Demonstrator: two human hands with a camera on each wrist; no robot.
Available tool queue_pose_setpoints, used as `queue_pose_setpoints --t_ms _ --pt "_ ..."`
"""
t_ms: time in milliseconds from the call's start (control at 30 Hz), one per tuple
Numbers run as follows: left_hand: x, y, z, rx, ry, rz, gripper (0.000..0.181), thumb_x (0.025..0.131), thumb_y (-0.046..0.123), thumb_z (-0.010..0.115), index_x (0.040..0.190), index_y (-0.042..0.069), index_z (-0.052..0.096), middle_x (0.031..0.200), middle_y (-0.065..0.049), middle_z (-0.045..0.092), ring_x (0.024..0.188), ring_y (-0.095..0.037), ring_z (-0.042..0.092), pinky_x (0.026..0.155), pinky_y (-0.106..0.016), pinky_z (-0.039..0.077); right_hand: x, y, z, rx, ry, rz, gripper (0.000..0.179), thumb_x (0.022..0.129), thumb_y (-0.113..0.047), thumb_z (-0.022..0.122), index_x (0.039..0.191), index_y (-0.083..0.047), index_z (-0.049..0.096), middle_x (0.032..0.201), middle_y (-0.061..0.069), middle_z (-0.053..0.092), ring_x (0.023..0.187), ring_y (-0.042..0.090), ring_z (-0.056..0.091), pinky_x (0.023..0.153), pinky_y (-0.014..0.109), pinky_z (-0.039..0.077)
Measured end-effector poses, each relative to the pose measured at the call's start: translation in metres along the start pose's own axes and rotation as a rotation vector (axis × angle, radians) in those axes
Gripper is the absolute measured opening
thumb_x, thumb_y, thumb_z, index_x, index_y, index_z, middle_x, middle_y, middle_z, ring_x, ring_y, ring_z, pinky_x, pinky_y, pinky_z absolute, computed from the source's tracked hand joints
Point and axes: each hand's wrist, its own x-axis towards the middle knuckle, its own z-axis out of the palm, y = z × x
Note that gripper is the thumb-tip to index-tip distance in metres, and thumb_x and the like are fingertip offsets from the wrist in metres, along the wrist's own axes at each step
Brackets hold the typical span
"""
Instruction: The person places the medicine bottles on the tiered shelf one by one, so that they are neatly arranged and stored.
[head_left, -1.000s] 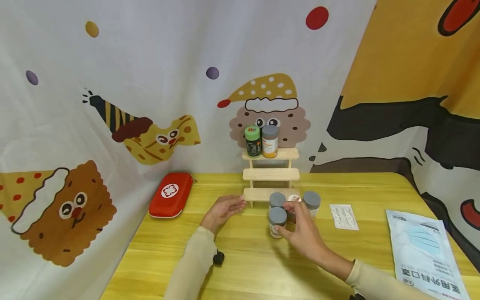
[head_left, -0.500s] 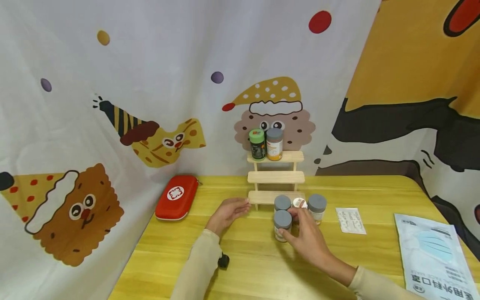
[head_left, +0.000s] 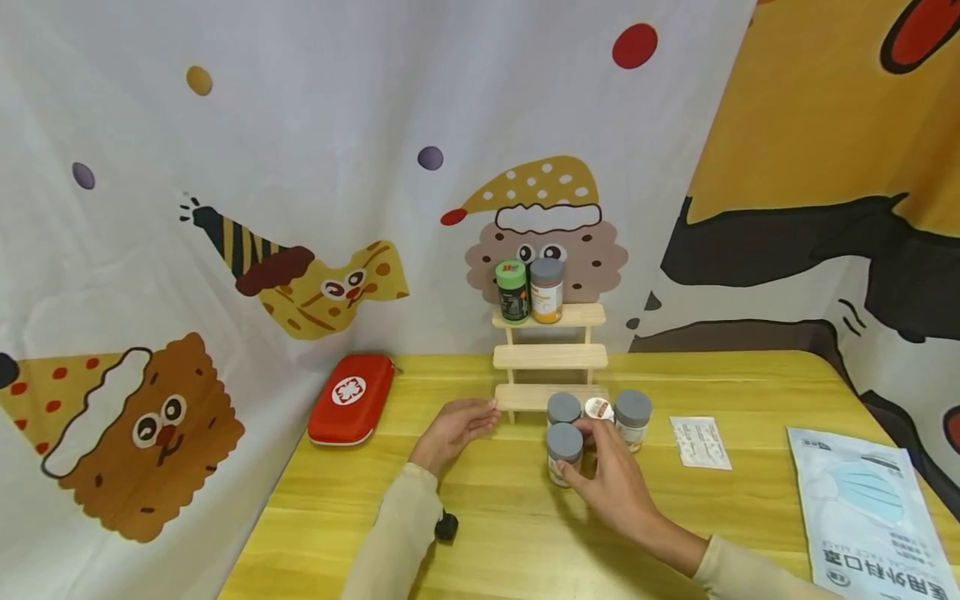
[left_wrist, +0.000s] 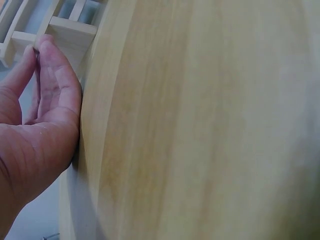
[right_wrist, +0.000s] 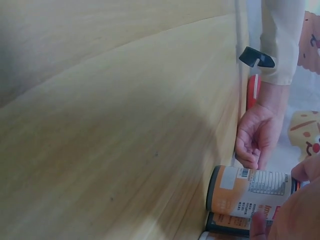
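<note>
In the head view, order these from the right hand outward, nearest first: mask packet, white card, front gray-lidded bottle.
1. Front gray-lidded bottle, held by the right hand.
2. White card, to that hand's right.
3. Mask packet, farther right.

Landmark: over my feed I take the stepped rack [head_left: 550, 357], on the table [head_left: 495, 550], curtain [head_left: 300, 125] behind it.
Top step: I see the left top bottle [head_left: 513, 296] and right top bottle [head_left: 547, 296] side by side.
Rack front: rear bottle [head_left: 564, 407] before the lowest step, front bottle [head_left: 565, 452] farther forward.
Rack front-right: middle bottle [head_left: 597, 407], then right bottle [head_left: 632, 419].
Hands: left hand [head_left: 456, 432] at the rack's lower left end; right hand [head_left: 617, 483] before the rack, at the front bottle.
Rack's left: zip case [head_left: 351, 404].
Rack's right: small sheet [head_left: 701, 442], then mask packet [head_left: 870, 508] farther right and forward.
</note>
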Motion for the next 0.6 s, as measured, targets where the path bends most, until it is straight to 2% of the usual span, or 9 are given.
queue_pose_setpoints --t_ms 133,400,600 --pt "-0.0003 -0.001 0.0002 -0.005 0.003 -0.002 0.025 0.103 0.015 0.072 0.12 -0.003 0.07 0.094 0.001 0.08 0.088 -0.009 0.076 0.085 -0.022 0.065 -0.0003 0.0012 -0.0002 0.035 0.002 0.007 0.06 0.078 -0.013 0.093 0.129 -0.006 0.061 0.115 0.006 0.065 0.097 0.024 0.064 0.073 0.028 0.059" --pt "-0.0014 0.0001 0.0002 0.007 -0.003 0.006 0.029 0.102 0.016 0.072 0.122 -0.004 0.069 0.096 0.001 0.08 0.091 -0.009 0.076 0.086 -0.023 0.065 -0.0019 0.0031 -0.002 0.04 0.012 -0.005 0.061 0.078 -0.012 0.093 0.129 -0.007 0.061 0.115 0.005 0.066 0.094 0.023 0.066 0.072 0.03 0.061" --pt "-0.0021 0.0007 0.0 0.015 -0.005 0.005 0.029 0.102 0.017 0.073 0.122 -0.004 0.069 0.096 0.001 0.08 0.092 -0.01 0.076 0.087 -0.023 0.064 0.0015 -0.0003 -0.0093 0.066 0.026 -0.039 0.059 0.075 -0.009 0.092 0.126 -0.008 0.062 0.11 0.002 0.065 0.09 0.015 0.064 0.072 0.03 0.062"
